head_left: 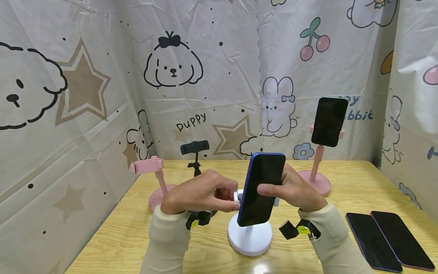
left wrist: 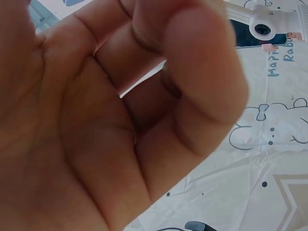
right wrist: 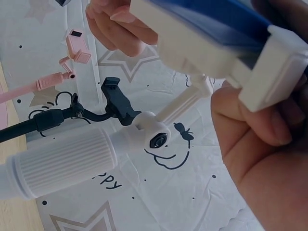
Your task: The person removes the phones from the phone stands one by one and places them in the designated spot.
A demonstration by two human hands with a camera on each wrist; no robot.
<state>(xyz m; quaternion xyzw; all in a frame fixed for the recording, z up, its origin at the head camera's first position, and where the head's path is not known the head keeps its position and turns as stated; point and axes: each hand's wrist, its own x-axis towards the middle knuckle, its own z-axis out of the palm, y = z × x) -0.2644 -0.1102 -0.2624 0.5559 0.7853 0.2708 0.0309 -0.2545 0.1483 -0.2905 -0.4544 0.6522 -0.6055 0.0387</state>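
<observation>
A blue-edged smartphone (head_left: pixel 262 188) stands tilted in front of a white phone stand (head_left: pixel 249 238), its dark screen facing me. My right hand (head_left: pixel 297 188) grips the phone at its right edge, thumb across the screen. Seen from the right wrist, the phone's blue back (right wrist: pixel 207 21) lies against the white clamp (right wrist: pixel 279 67), and the right fingers curl behind that clamp. At the clamp's left end, my left hand (head_left: pixel 208 190) pinches the white jaw between thumb and curled fingers. In the left wrist view the left palm and bent fingers (left wrist: pixel 202 62) hide that contact.
Behind the left hand are a pink phone stand (head_left: pixel 148 165) and a black phone stand (head_left: pixel 195 148). At back right, another pink stand (head_left: pixel 318 163) holds a black phone (head_left: pixel 330 121). Two phones, one dark blue-edged (head_left: pixel 373 241) and one pink-edged (head_left: pixel 402 239), lie at right.
</observation>
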